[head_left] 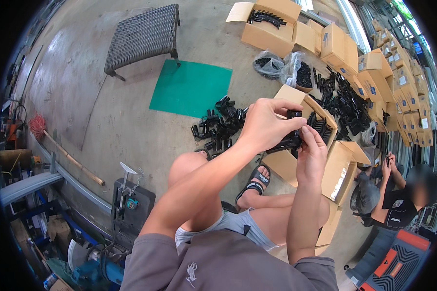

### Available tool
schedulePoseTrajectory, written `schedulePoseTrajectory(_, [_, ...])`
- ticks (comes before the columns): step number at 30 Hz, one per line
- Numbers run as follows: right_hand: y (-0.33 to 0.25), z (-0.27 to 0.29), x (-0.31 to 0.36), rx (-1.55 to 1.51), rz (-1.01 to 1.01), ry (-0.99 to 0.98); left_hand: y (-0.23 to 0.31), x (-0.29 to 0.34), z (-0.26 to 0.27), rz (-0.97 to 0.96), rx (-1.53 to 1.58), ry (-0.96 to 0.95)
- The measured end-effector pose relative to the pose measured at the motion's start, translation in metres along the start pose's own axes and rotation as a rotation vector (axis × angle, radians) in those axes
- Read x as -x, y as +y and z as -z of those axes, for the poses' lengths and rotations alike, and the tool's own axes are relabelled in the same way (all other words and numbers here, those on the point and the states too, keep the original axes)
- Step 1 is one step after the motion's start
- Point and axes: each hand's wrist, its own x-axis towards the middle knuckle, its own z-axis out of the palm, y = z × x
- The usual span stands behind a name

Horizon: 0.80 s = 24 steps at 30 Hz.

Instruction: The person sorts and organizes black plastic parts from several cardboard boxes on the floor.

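Note:
Both hands meet over an open cardboard box (325, 107) in front of my knees. Between the fingers and thumb of my left hand (269, 122) is a glossy black plastic part (287, 142), its upper end showing above the thumb. The fingers of my right hand (311, 154) pinch its near side; my left hand hides much of its middle. Rows of similar black parts (319, 127) stand inside the box just beyond my right fingers. To the left of my hands, a loose heap of black parts (221, 121) lies on the floor.
A green sheet (192, 87) and a dark woven stool (143, 39) are farther off. Clear bags (268, 65), a long black pile (347, 102) and stacked cartons (408, 92) fill the right. A seated person (398, 199) works there. A broom (73, 157) lies at left.

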Motion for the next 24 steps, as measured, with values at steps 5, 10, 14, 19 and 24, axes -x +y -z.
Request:
schedulePoseTrajectory(5, [0.003,0.003,-0.004,0.026,0.030,-0.018,0.002,-0.001,-0.001,-0.028,-0.057,0.021])
schedulePoseTrajectory(10, [-0.001,-0.003,0.001,0.016,-0.021,-0.023,0.007,0.002,-0.001,0.048,-0.091,0.033])
schedulePoseTrajectory(14, [-0.001,-0.013,0.012,-0.062,-0.097,-0.041,0.006,0.000,-0.001,0.040,-0.189,0.105])
schedulePoseTrajectory(19, [0.017,-0.012,0.006,-0.068,-0.213,-0.118,-0.006,-0.004,-0.007,0.089,-0.328,0.137])
schedulePoseTrajectory(24, [0.020,0.002,0.007,-0.329,-0.386,-0.158,-0.026,-0.002,0.004,0.259,0.057,0.002])
